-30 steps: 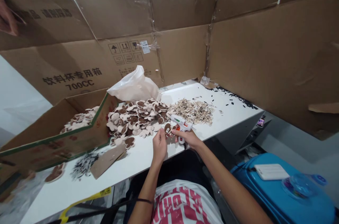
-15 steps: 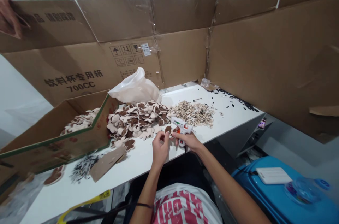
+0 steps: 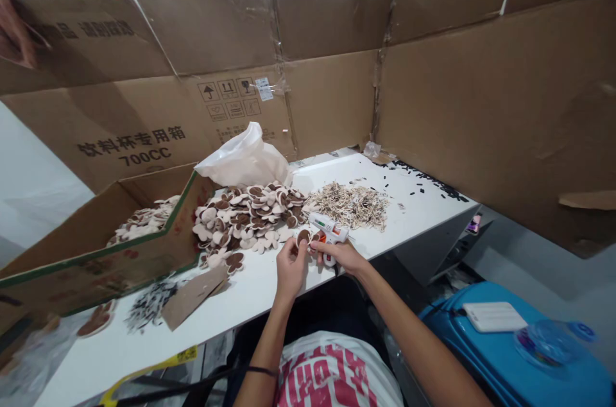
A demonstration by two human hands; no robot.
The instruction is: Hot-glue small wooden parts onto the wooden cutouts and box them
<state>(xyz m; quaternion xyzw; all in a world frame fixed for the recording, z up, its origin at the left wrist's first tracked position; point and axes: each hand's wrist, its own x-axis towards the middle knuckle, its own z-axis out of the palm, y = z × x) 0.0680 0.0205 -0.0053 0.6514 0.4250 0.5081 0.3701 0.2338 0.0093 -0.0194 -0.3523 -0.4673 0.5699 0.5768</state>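
My left hand (image 3: 290,266) pinches a small brown-and-cream felt piece (image 3: 303,237) just above the white table (image 3: 269,291). Close beside it, my right hand (image 3: 337,256) is wrapped round a white hot-glue gun (image 3: 327,227) whose nozzle points left toward that piece. Both hands hover at the near table edge. Just behind them lies a heap of similar brown and cream felt shapes (image 3: 245,214).
An open cardboard box (image 3: 96,253) with more shapes stands at left. A white plastic bag (image 3: 245,160), a pile of small beige bits (image 3: 351,201), black bits (image 3: 423,179) and cardboard walls (image 3: 481,105) surround the table. A cardboard scrap (image 3: 192,294) lies near. A blue case (image 3: 510,355) sits at right.
My left hand's fingers have shifted up on the felt piece, closer to the glue gun's nozzle. The view has tilted slightly.
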